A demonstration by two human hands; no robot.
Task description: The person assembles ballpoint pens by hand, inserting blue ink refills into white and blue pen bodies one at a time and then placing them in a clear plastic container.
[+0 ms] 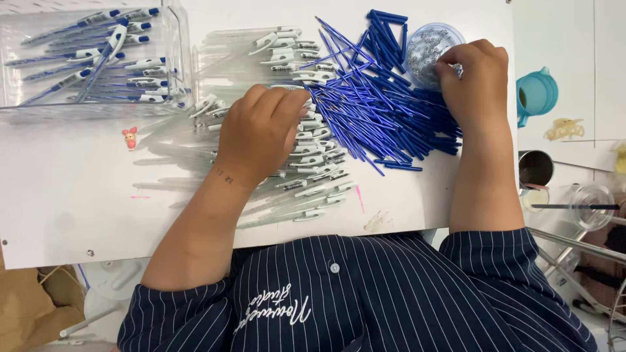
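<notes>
The left hand [261, 130] rests curled on the clear pen barrels [306, 146] at mid-table; its grip is hidden. The right hand [473, 81], far right, pinches, seemingly, small springs in a round tub [424, 42] beside the blue refills [378, 111].

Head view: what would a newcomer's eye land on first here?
The fan of blue refills at the table's centre right stands out first, beside the pile of clear pen barrels under the left hand. The right hand reaches into a small round tub of springs at the top. A clear bin of finished pens sits top left.
</notes>
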